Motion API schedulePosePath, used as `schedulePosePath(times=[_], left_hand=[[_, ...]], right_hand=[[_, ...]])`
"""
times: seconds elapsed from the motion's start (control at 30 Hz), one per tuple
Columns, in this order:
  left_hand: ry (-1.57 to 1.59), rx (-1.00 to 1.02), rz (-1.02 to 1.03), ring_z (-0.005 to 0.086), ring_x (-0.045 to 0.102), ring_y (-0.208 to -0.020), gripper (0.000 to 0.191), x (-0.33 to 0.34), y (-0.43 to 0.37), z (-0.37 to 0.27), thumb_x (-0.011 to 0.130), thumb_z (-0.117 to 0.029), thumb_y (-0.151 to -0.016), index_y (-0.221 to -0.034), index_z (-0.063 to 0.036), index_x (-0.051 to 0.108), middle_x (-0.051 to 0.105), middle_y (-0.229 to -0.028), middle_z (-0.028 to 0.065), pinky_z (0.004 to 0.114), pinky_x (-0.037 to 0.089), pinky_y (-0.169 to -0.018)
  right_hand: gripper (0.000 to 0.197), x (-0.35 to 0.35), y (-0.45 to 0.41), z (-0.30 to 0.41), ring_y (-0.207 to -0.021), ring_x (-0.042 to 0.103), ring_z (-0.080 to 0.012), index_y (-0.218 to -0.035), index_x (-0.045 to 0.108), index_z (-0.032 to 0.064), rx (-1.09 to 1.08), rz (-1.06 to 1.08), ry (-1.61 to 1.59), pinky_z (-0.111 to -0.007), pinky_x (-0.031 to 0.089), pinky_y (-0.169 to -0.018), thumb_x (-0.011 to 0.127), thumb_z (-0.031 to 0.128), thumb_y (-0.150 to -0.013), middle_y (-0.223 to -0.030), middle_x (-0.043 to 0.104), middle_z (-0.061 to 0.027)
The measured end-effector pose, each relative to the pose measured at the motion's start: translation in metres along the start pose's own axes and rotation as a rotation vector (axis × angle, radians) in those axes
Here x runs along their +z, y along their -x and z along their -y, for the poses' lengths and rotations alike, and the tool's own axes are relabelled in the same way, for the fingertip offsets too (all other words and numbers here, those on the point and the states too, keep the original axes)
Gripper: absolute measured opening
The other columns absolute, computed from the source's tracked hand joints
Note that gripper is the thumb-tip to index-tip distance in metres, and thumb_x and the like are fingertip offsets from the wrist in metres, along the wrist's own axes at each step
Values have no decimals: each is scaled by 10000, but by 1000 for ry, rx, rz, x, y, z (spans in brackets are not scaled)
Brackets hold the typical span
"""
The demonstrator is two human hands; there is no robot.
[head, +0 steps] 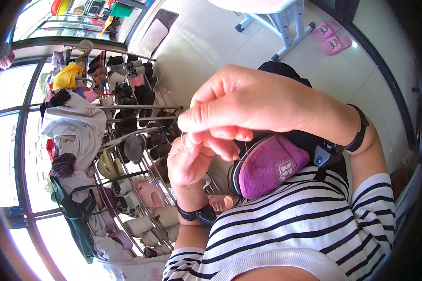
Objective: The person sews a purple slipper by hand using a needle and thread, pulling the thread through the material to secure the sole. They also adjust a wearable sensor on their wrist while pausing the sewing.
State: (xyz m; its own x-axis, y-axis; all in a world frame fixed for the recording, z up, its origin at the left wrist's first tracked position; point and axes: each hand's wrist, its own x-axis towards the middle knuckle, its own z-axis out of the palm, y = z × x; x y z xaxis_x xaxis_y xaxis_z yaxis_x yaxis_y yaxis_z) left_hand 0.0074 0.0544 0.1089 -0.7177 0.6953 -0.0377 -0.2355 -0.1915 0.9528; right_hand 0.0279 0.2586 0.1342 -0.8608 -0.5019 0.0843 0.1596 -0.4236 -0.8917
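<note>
My right hand reaches across from the right, its thumb and forefinger pinched together. My left hand is just below it, and the fingers of both hands meet and overlap. A thin dark red thread runs between the fingers and a purple ribbed-fabric slipper-like piece on my lap. This piece has a black-and-white edge and a patch bearing writing. A thin curved strand shows at the fingertips. Whether a needle is there is hidden by the fingers.
A metal rack loaded with shoes and slippers stands at the left, with a pale cloth and a dark green apron-like cloth hung over it. A white-legged table stands ahead. Pink slippers lie on the tiled floor.
</note>
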Motion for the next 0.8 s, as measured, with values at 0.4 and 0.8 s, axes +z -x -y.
schedulePosePath(times=[0.4,0.8], left_hand=[[-568,-40,-147,72,269,-359,376,-36,46,-111,541,-246,-925,-670,31,524,389,-467,29,236,203,-351],[-12,30,16,135,442,-356,330,-75,50,-91,484,-222,-951,-690,-21,496,456,-464,45,279,416,-341]], right_hand=[[159,-8,33,-132,-700,633,-126,-906,676,-8,-49,-105,323,-265,496,-683,665,130,-828,-784,682,-95],[83,13,38,-161,-745,550,-176,-879,649,35,-151,-190,499,-286,437,-656,637,106,-840,-768,561,-50]])
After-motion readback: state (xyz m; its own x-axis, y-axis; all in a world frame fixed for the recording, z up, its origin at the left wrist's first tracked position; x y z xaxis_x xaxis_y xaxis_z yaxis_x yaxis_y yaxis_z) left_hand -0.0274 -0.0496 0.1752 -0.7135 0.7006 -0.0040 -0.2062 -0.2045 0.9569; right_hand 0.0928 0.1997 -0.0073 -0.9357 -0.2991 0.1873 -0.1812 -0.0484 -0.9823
